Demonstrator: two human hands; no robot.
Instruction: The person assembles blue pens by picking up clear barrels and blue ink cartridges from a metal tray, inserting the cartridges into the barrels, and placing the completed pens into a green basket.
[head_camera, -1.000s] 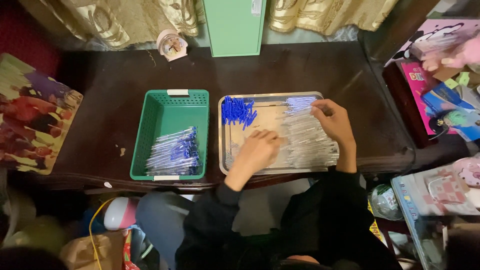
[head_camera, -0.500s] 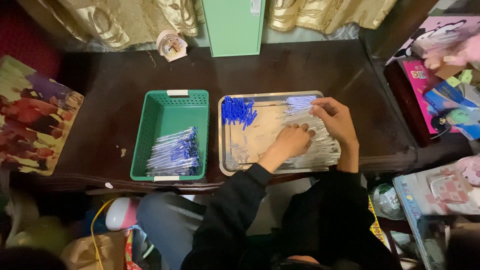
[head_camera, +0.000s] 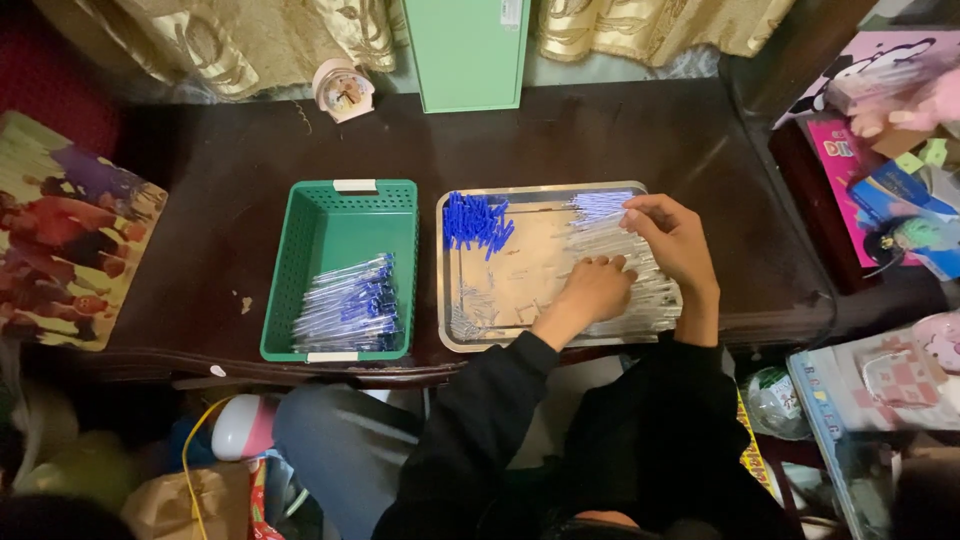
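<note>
I sit at a dark wooden desk (head_camera: 620, 130), looking down on a shallow metal tray (head_camera: 500, 335) in front of me. I seem to be at the picking-up step of sorting pen parts: both hands are down in the heap of clear pen barrels (head_camera: 640, 265) that fills the tray's right half.

My left hand (head_camera: 595, 290) lies palm down on the barrels near the tray's middle, fingers curled loosely over them. My right hand (head_camera: 672, 232) is at the tray's far right corner, fingertips pinched together at the barrels; its grip looks closed on one, though the parts are too small to be sure.

A cluster of blue pen caps (head_camera: 475, 220) sits in the tray's far left corner. Just left of the tray stands a green plastic basket (head_camera: 345, 205) holding assembled pens (head_camera: 345, 305).

Next, I judge, comes lifting one barrel clear of the heap.
</note>
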